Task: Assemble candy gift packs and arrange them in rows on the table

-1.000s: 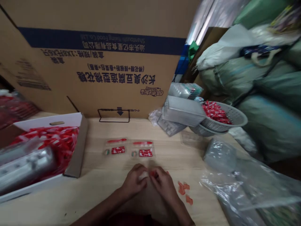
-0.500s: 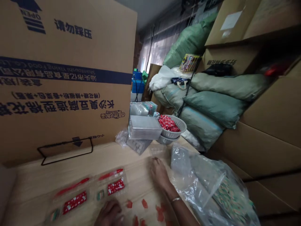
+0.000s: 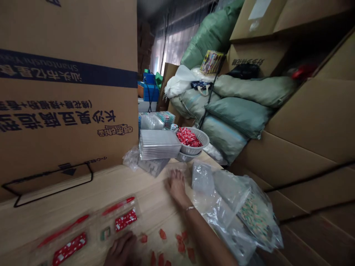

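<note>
My right hand (image 3: 178,187) reaches forward over the table, fingers stretched out. Its fingertips lie at the near edge of a flat clear plastic tray (image 3: 177,167), and I cannot tell whether they grip it. My left hand (image 3: 120,249) rests low at the front, blurred and partly cut off by the frame; its fingers are hard to read. Beside it are small red pieces (image 3: 162,234) scattered on the table. To its left, a clear tray holds a red pen-like stick (image 3: 118,205), a red patterned packet (image 3: 126,219) and a small greenish piece (image 3: 105,234).
A second tray has a red stick (image 3: 63,231) and red packet (image 3: 70,248). Stacked clear trays (image 3: 159,145) stand near a basket (image 3: 203,138) of red packets. A plastic bag (image 3: 255,214) of greenish pieces lies right. A large carton (image 3: 69,92) blocks the left.
My right hand has reached slightly farther, up to the clear tray. The whole view has shifted, so things appear farther left and higher. My left hand stays near the red pieces.
</note>
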`<control>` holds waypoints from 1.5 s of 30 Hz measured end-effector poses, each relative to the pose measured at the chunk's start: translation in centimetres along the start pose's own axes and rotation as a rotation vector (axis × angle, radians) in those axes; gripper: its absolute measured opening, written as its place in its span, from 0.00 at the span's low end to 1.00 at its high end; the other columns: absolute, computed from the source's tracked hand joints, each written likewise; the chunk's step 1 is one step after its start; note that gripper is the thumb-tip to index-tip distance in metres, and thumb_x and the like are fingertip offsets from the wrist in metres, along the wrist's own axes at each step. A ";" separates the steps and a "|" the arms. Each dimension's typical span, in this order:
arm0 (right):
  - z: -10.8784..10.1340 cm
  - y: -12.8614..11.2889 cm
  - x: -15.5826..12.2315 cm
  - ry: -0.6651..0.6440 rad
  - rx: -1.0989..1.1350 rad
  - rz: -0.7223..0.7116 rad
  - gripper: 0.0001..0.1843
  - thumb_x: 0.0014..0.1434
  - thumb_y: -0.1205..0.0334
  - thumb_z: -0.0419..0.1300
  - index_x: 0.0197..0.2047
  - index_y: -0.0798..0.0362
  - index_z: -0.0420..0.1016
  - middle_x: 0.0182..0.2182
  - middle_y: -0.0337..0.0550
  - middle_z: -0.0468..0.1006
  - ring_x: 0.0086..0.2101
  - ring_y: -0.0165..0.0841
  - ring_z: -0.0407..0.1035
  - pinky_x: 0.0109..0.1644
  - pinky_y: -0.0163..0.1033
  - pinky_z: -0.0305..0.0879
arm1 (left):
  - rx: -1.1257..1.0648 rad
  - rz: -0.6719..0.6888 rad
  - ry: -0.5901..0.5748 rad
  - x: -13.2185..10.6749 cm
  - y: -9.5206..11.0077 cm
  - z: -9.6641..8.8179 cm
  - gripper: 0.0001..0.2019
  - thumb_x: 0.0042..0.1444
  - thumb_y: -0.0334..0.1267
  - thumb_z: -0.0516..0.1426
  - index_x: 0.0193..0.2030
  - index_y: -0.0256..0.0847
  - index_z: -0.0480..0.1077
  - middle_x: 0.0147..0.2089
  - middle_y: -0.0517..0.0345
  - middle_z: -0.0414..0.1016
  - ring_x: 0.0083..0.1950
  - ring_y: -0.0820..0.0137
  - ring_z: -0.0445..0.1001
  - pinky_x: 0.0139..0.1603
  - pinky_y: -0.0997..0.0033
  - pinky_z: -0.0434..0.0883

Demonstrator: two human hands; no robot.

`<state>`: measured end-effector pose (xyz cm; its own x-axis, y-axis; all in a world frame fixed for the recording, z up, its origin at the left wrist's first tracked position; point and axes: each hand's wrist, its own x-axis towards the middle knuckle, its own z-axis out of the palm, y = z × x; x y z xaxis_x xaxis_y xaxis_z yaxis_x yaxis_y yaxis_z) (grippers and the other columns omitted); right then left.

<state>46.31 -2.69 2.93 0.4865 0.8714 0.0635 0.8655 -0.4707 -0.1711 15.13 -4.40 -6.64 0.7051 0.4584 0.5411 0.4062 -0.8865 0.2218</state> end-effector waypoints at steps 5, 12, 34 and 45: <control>0.8 -0.3 3.2 -0.084 -0.081 0.156 0.34 0.63 0.59 0.52 0.65 0.73 0.51 0.57 0.75 0.62 0.56 0.53 0.60 0.53 0.53 0.60 | 0.032 -0.157 0.025 2.8 0.2 -1.4 0.15 0.55 0.43 0.56 0.47 0.42 0.73 0.48 0.51 0.78 0.48 0.62 0.77 0.46 0.62 0.77; -1.4 -1.3 0.9 -0.117 -0.173 -0.039 0.25 0.54 0.82 0.48 0.55 0.69 0.68 0.43 0.66 0.76 0.44 0.42 0.72 0.46 0.41 0.65 | -0.140 -0.290 0.036 3.4 -0.5 -1.3 0.15 0.52 0.45 0.57 0.45 0.45 0.75 0.48 0.51 0.77 0.49 0.59 0.76 0.48 0.57 0.76; 5.9 -7.9 -19.6 -0.090 0.338 -0.910 0.18 0.58 0.70 0.54 0.51 0.52 0.74 0.56 0.52 0.71 0.58 0.50 0.61 0.60 0.62 0.56 | -0.837 -1.425 0.284 -7.3 3.2 -15.3 0.20 0.40 0.51 0.62 0.36 0.38 0.69 0.25 0.64 0.68 0.24 0.74 0.65 0.26 0.75 0.63; 2.3 -9.2 -20.9 -0.313 0.411 -0.842 0.08 0.57 0.71 0.59 0.38 0.50 0.75 0.42 0.43 0.75 0.45 0.37 0.67 0.51 0.43 0.65 | -0.110 -0.532 -0.399 -6.0 6.2 -12.2 0.21 0.36 0.44 0.68 0.40 0.44 0.74 0.64 0.45 0.62 0.66 0.45 0.54 0.61 0.41 0.54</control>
<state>27.87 -16.24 0.91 -0.3739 0.9249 0.0685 0.7773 0.3528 -0.5209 6.30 -13.43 1.36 0.5945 0.8041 -0.0012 0.7108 -0.5248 0.4683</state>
